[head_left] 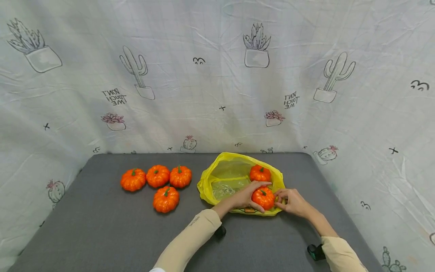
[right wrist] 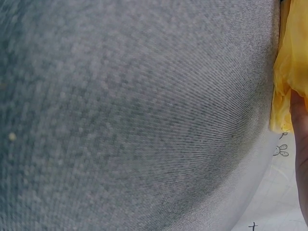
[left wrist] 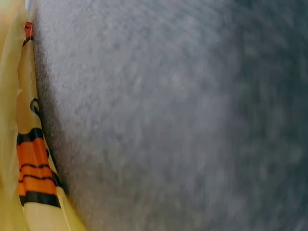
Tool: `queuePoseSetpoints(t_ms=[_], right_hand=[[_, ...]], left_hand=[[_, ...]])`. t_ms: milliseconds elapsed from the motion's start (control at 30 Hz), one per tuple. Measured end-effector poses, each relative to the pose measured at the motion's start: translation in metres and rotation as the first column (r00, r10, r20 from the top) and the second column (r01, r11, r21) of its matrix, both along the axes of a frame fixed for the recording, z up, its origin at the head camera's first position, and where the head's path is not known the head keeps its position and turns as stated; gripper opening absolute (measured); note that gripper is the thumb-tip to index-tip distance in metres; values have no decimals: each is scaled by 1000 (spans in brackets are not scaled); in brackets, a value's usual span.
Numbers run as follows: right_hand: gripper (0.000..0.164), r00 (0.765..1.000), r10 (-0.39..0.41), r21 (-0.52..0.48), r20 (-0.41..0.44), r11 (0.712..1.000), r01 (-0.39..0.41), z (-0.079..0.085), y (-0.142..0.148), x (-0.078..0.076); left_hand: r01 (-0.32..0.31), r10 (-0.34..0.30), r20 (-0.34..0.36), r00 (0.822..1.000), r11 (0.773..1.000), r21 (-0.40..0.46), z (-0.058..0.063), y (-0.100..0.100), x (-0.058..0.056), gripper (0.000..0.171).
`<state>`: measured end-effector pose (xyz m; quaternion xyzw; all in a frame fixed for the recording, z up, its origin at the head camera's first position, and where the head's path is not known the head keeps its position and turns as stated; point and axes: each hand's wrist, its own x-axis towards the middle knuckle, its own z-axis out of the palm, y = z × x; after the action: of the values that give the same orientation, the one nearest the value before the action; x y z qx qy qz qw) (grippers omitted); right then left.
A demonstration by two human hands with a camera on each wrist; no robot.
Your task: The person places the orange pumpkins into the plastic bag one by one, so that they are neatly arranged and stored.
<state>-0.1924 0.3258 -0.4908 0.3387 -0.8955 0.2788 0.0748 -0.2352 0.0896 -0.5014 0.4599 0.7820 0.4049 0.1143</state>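
Note:
A yellow plastic bag [head_left: 206, 186] lies with its mouth wide on the grey table. My left hand [head_left: 242, 197] reaches over the bag's near edge and grips a small orange pumpkin [head_left: 263, 198], thumb on the near side and fingers on the far side. Just behind it, a second pumpkin [head_left: 260, 173] sits inside the bag. At the bag's right rim, my right hand [head_left: 293, 203] pinches the plastic close beside the held pumpkin. The left wrist view catches the bag's printed side [left wrist: 36, 166]; the right wrist view has crumpled yellow plastic [right wrist: 291, 62] against a finger [right wrist: 299, 130].
Several orange pumpkins with green stems stand left of the bag, three in a row, including the leftmost pumpkin [head_left: 133, 180], and a nearer pumpkin [head_left: 165, 199]. A grey cloth covers the table [head_left: 102, 226]. Behind it hangs a white curtain [head_left: 217, 83] printed with cacti.

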Motion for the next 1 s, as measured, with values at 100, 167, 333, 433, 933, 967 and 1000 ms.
queuePoseSetpoints(t_ms=[100, 167, 333, 433, 933, 967, 1000], right_hand=[[32, 1000, 1, 4, -16, 1000, -1, -1, 0, 0], [32, 1000, -1, 7, -14, 1000, 1, -1, 1, 0], [32, 1000, -1, 4, -10, 1000, 1, -1, 0, 1], [31, 1000, 5, -4, -14, 1000, -5, -1, 0, 1], [30, 1000, -5, -1, 15, 1000, 5, 1, -1, 1], [30, 1000, -6, -1, 21, 1000, 6, 1, -1, 1], [30, 1000, -6, -2, 24, 1000, 6, 1, -2, 1]], left_hand=[[-16, 16, -34, 999, 1000, -24, 0, 0, 0, 90], [-25, 24, -36, 999, 999, -38, 0, -1, 1, 90], [-75, 74, -11, 997, 996, -52, 2, -4, 3, 92], [-96, 95, -25, 995, 995, -41, 4, -8, 5, 92], [-54, 2, 156, 988, 944, 327, 60, -38, 30, 26], [-50, -17, 191, 982, 938, 343, 63, -41, 32, 25], [-48, -33, 215, 976, 932, 359, 65, -43, 34, 25]])
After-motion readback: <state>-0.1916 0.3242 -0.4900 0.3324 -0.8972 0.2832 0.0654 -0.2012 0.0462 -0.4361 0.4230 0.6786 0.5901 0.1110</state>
